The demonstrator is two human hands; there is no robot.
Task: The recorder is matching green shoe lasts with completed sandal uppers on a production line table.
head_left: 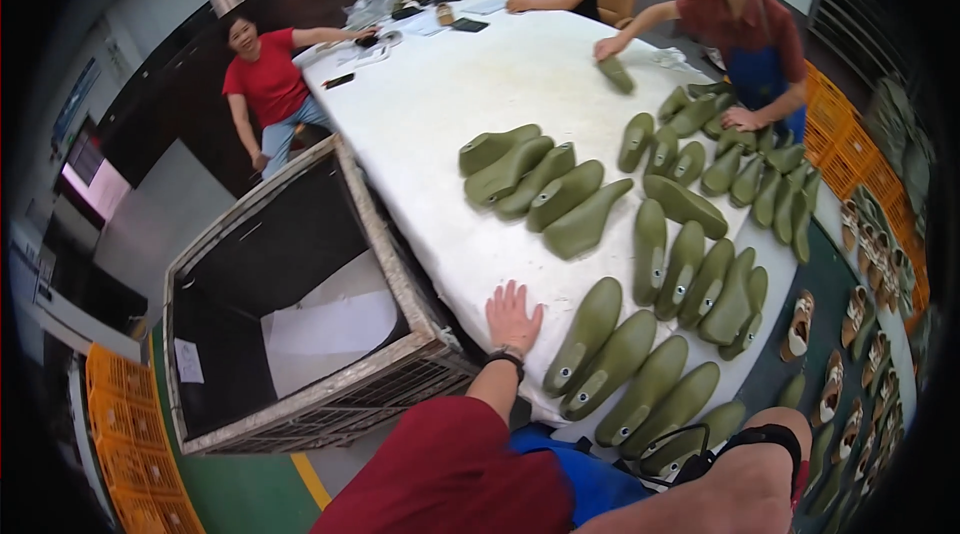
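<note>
My left hand [513, 317] lies flat on the white-covered table [440, 204], fingers spread, holding nothing; a dark band circles its wrist. Just right of it begins a row of green shoe lasts [588, 336], laid side by side along the near part of the table. My right forearm crosses the lower right, with a black strap near its end. Only a little of my right hand [792, 425] shows past the strap, and its fingers are hidden. More green lasts [520, 177] form a group at mid-table, and others [707, 284] stand in rows on the right.
A large dark-lined crate [408, 334] with papers inside abuts the table's left side. Across the table, a person in a blue apron [770, 84] holds one last. Two others sit farther back. Sandals [800, 324] line the right; orange crates [130, 414] stand lower left.
</note>
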